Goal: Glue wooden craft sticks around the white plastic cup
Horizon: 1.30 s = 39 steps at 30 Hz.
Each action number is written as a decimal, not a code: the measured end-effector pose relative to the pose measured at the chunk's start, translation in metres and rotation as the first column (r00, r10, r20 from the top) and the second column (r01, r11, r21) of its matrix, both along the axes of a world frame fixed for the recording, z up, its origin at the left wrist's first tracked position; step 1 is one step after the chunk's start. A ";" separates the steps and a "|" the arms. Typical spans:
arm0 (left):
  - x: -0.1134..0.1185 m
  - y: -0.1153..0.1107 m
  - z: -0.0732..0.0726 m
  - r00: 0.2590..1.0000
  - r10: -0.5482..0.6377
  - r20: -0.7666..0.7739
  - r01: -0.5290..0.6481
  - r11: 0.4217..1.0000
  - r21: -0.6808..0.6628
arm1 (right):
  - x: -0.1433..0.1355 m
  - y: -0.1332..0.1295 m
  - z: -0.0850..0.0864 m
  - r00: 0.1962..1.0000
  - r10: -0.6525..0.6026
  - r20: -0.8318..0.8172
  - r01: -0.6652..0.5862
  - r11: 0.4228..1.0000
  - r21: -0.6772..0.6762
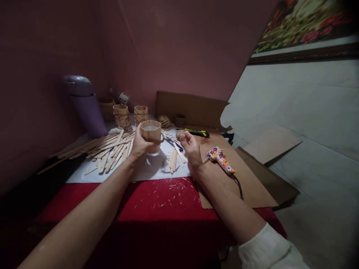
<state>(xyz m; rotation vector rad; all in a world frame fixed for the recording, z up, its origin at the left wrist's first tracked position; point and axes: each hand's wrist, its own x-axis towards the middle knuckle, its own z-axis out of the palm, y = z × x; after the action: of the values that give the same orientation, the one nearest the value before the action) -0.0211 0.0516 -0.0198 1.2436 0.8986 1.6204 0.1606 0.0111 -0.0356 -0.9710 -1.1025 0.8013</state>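
My left hand (140,144) is wrapped round a cup made of wooden sticks (151,132), held upright above the white paper. A small ring-like handle (162,137) stands out on the cup's right side. To the right, my right hand (190,147) is raised with its fingers curled together; what they hold, if anything, is too small to make out. Below and between the hands, a few loose sticks (173,160) and a blue-handled tool (176,145) lie on the paper. A flower-patterned glue gun (221,160) rests on cardboard right of my right hand.
Many loose sticks (112,155) spread at the left. Two stick cups (122,116) (141,114), a twine ball (164,121) and a brown pot (180,120) stand behind. A purple flask (88,112) is back left. A yellow-black cutter (198,133) lies on the cardboard (252,190).
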 end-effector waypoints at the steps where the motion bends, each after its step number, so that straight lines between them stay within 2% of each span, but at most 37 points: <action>1: -0.001 0.001 -0.001 1.000 -0.011 -0.008 0.011 1.000 -0.020 | 0.000 0.000 -0.001 1.000 0.002 0.007 -0.002 1.000 -0.001; 8: -0.005 0.000 -0.002 0.996 -0.073 0.043 0.074 0.997 -0.015 | -0.001 0.003 -0.003 0.999 0.006 0.032 -0.006 1.000 0.016; 13: -0.003 0.001 -0.001 0.997 -0.035 -0.068 0.041 0.995 0.090 | 0.001 0.008 -0.004 0.998 -0.014 0.054 0.013 1.000 0.025; 17: -0.003 0.002 0.000 0.996 -0.020 -0.085 0.026 0.997 0.071 | 0.003 0.008 -0.004 0.983 -0.007 0.185 -0.005 0.998 0.065; 20: -0.005 0.003 0.001 0.996 -0.044 -0.075 0.049 0.997 0.066 | 0.002 0.002 -0.001 0.908 -0.088 0.410 0.003 0.979 0.205; 22: -0.006 0.003 0.001 0.995 -0.076 -0.059 0.081 0.994 0.075 | 0.000 -0.004 0.002 0.823 -0.160 0.545 -0.020 0.951 0.309; 25: -0.009 0.003 0.000 0.991 -0.129 -0.042 0.130 0.991 0.030 | -0.005 -0.010 0.006 0.701 -0.234 0.674 -0.054 0.924 0.378; 28: -0.013 0.003 -0.002 0.973 -0.227 -0.032 0.226 0.974 -0.032 | -0.011 -0.010 0.008 0.620 -0.297 0.726 -0.042 0.912 0.408; 32: -0.017 0.000 -0.002 0.946 -0.321 -0.041 0.321 0.947 -0.005 | -0.017 -0.006 0.008 0.549 -0.353 0.757 -0.048 0.891 0.451; 35: -0.016 -0.001 -0.001 0.945 -0.319 -0.075 0.321 0.947 0.024 | -0.019 -0.001 0.007 0.508 -0.375 0.775 -0.054 0.884 0.464; 39: -0.016 0.003 0.001 0.966 -0.241 -0.089 0.244 0.970 0.021 | -0.021 0.005 0.007 0.488 -0.377 0.788 -0.067 0.883 0.464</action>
<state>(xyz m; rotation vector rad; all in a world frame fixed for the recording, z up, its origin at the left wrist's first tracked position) -0.0368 0.0548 -0.0188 1.3966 0.7420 1.4009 0.1395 0.0162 -0.0285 -1.0711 -1.9339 -0.2221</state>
